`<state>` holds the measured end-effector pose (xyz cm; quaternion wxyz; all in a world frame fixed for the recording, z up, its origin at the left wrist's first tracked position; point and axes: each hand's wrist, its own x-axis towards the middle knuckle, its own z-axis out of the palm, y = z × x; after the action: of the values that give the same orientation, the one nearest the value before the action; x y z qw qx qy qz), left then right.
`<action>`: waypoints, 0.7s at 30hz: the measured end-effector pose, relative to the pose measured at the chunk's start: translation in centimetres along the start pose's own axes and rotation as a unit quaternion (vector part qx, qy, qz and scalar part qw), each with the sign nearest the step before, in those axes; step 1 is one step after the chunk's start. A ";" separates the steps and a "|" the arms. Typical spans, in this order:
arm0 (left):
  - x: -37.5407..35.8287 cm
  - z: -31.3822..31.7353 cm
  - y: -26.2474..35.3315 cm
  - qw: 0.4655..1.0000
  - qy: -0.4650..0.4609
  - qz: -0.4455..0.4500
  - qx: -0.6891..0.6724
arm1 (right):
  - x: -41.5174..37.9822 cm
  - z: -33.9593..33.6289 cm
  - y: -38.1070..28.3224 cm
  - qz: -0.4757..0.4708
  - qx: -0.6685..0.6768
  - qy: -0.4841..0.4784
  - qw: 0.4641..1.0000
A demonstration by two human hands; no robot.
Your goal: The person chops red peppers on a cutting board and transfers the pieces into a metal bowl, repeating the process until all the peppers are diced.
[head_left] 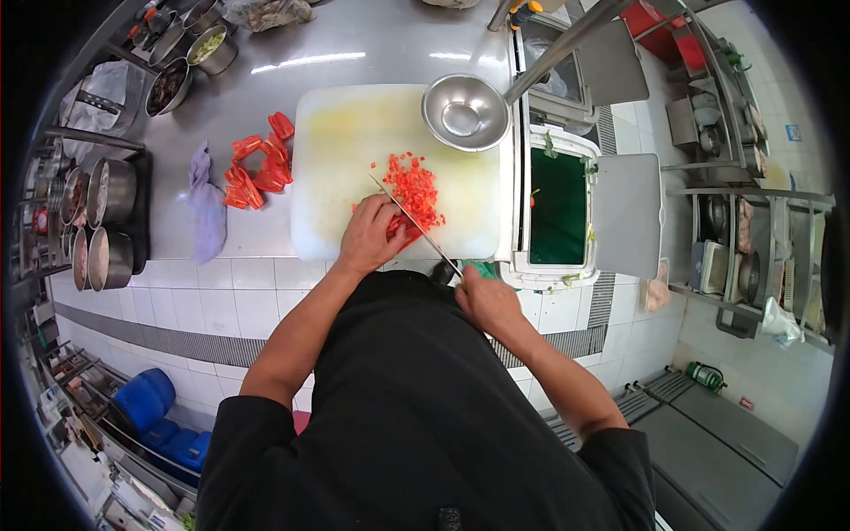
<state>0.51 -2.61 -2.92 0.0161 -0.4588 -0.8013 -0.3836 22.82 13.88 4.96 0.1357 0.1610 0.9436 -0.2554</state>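
On the white cutting board [341,133], my left hand [372,235] presses with curled fingers on red pepper strips [403,234] near the front edge. My right hand [489,299] is closed round the handle of a knife [418,226], whose blade lies slantwise beside my left fingertips. Diced red pepper [413,188] is heaped just beyond the blade. An empty steel bowl [467,111] sits at the board's back right corner. Larger red pepper pieces [261,166] rest on the steel counter, left of the board, next to a purple cloth [205,205].
Steel pots [110,257] stand at the counter's left end, with bowls of food [168,87] behind them. A bin with a green inside [558,208] adjoins the board's right side. A metal pole [567,49] slants over the back right. Shelving [739,190] stands farther right.
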 end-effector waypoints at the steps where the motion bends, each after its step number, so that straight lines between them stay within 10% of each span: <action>1: -0.1 0.0 0.0 1.000 0.002 0.004 -0.004 | 1.3 0.3 -0.5 -0.002 0.000 0.001 1.000; 21: -0.6 0.3 -0.4 1.000 0.013 -0.003 -0.007 | 3.8 1.2 -1.2 -0.010 -0.009 0.019 1.000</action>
<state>0.64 -3.04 -3.60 0.0226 -0.4513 -0.7997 -0.3953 19.10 13.16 3.17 0.1164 0.1556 0.9499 -0.2448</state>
